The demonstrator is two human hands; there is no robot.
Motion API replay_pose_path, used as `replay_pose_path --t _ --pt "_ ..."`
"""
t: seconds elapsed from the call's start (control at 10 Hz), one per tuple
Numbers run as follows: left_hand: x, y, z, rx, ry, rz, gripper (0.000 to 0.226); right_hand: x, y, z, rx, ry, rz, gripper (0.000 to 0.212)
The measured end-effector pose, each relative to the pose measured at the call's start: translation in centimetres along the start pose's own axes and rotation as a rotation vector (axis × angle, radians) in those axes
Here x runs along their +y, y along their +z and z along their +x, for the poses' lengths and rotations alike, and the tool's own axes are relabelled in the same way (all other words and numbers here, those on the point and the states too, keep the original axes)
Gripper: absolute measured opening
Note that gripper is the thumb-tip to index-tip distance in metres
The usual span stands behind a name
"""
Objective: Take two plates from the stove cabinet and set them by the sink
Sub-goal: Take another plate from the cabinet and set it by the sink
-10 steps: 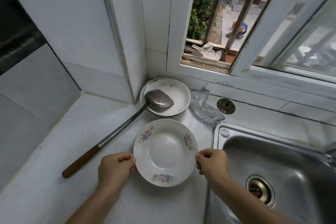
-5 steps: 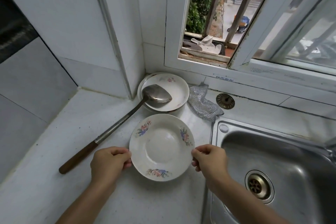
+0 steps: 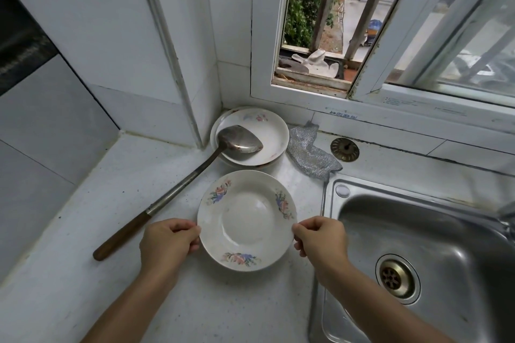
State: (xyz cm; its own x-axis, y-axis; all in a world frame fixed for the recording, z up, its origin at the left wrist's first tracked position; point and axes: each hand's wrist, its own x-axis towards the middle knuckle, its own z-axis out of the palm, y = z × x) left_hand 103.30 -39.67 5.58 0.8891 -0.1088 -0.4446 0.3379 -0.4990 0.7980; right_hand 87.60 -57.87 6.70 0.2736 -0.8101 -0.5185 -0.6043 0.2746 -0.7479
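Observation:
A white plate with flower prints [image 3: 246,221] lies on the white counter [image 3: 83,231] just left of the steel sink [image 3: 418,245]. My left hand [image 3: 168,243] grips its left rim and my right hand [image 3: 320,237] grips its right rim. I cannot tell whether it is one plate or two stacked. Behind it, in the corner under the window, stand other white plates [image 3: 267,131], stacked, with the head of a metal spatula [image 3: 242,140] resting in the top one.
The spatula's long handle with a wooden grip [image 3: 122,237] runs diagonally to the front left. A silver mesh scrubber [image 3: 309,152] and a brass drain plug [image 3: 344,149] lie behind the sink. The window [image 3: 320,22] stands open above.
The plate and both hands have hardly moved on the counter. The view has shifted slightly, so everything sits a little lower in the frame.

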Motion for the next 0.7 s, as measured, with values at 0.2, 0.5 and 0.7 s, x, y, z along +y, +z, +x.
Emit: replay_pose_path --t 0.2,0.5,0.7 --pt "-0.1 0.0 -0.1 -0.016 -0.004 0.003 0.008 0.2 0.0 -0.2 0.010 0.007 0.000 0.015" --pt "0.5 -0.1 -0.6 -0.014 0.050 0.067 0.007 0.1 -0.1 -0.4 0.008 0.004 0.011 0.012" --pt "1.4 -0.8 -1.4 -0.029 0.174 0.130 0.010 -0.9 -1.2 -1.2 -0.026 -0.120 -0.107 0.015"
